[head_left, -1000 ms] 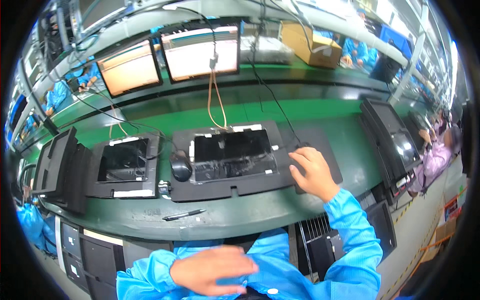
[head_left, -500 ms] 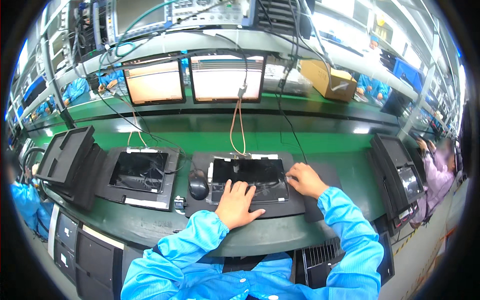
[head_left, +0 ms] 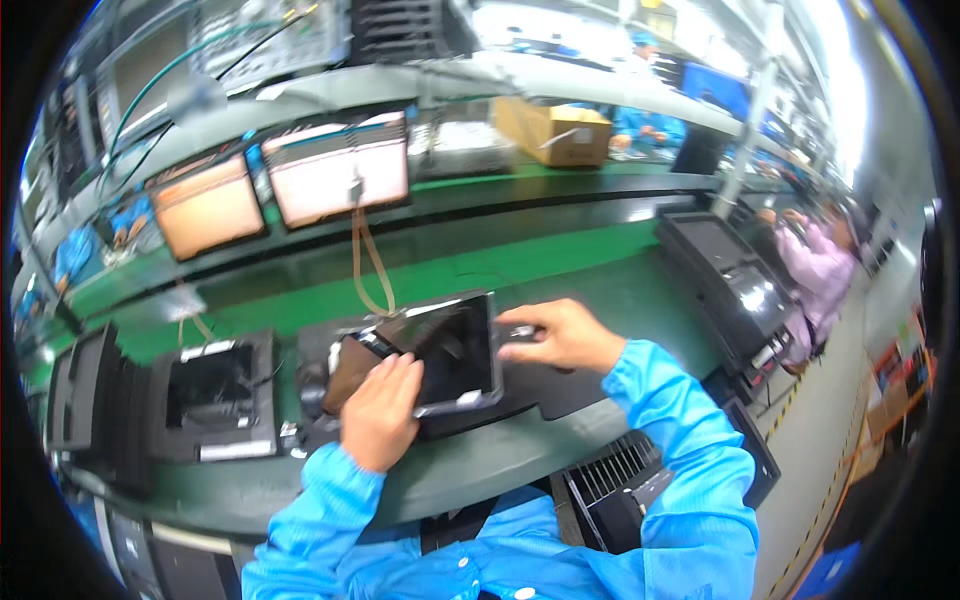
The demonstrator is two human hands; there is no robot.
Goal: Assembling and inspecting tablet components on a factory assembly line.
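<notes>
A black tablet [head_left: 455, 350] sits tilted above a dark pad [head_left: 318, 345], its right side raised. My left hand [head_left: 382, 412] grips its lower left part, fingers over the screen and the thumb hidden. At the tablet's right edge, my right hand [head_left: 570, 338] pinches a small dark plug-like piece [head_left: 526, 332] between thumb and fingers. Blur hides whether that piece touches the tablet. A second tablet [head_left: 212, 385] lies on another dark pad to the left. Beside my left hand is a black mouse [head_left: 311, 388], partly blurred.
Stacked black trays stand at the left [head_left: 85, 400] and right [head_left: 725, 280]. Two lit monitors [head_left: 340, 170] [head_left: 208, 208] and a cardboard box [head_left: 552, 130] stand behind the green bench [head_left: 590, 270]. A looped cable [head_left: 370, 265] hangs behind the tablet. A person in pink [head_left: 820, 255] is at far right.
My view has swung right. The tablet has gone from lying flat to tilted, its right side up. My left hand has closed on it; my right hand now shows a dark piece in its fingers.
</notes>
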